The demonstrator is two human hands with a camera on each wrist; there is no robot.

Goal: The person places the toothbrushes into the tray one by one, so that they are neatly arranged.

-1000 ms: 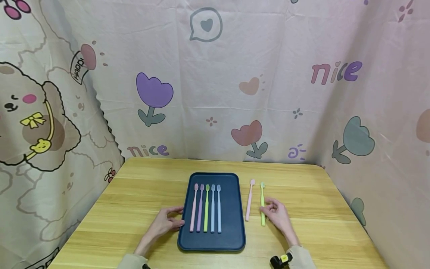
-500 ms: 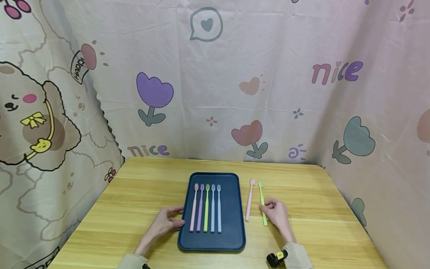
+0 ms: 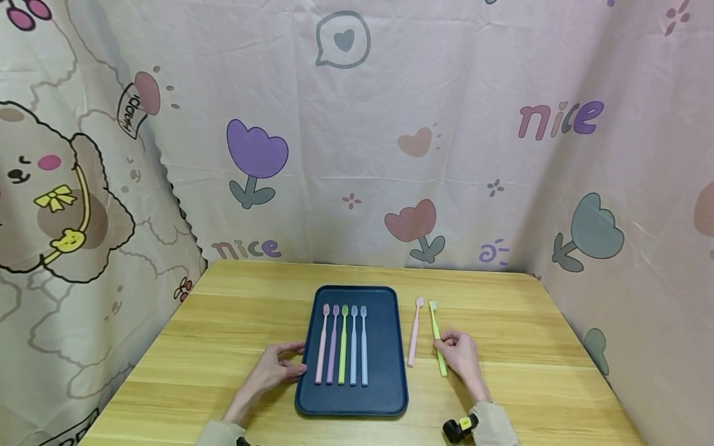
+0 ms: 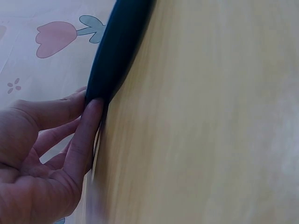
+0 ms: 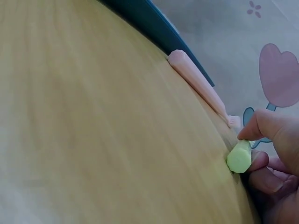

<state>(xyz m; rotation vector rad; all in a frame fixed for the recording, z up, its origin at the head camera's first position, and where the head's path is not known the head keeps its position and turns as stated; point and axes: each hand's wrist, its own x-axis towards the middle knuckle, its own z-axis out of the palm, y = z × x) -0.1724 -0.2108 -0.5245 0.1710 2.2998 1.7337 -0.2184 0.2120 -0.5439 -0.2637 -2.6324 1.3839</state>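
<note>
A dark blue tray [image 3: 386, 359] lies on the table, bearing a row of toothbrushes: pink [image 3: 320, 353], purple [image 3: 331, 353], green [image 3: 343, 353] and two blue ones. At the tray's left edge, my left hand [image 3: 272, 370] grips the rim between thumb and fingers; the left wrist view shows the fingertips at the tray wall [image 4: 117, 51]. Right of the tray, my right hand [image 3: 460, 357] pinches a yellow-green toothbrush [image 3: 434, 321] by its handle, the head leaning left. Its handle end [image 5: 240, 157] faces the right wrist camera. Between it and the tray lies another pink toothbrush [image 3: 414, 334].
The wooden table [image 3: 223, 322] reaches back to a printed curtain [image 3: 346, 155] with flowers and hearts. Another curtain [image 3: 67, 204] hangs along the left side. A small black device [image 3: 460, 428] is worn on the right wrist.
The yellow-green toothbrush has turned in my right hand, its head swinging left and its handle end right. The right wrist shifted slightly left. My left hand and the tray stay put.
</note>
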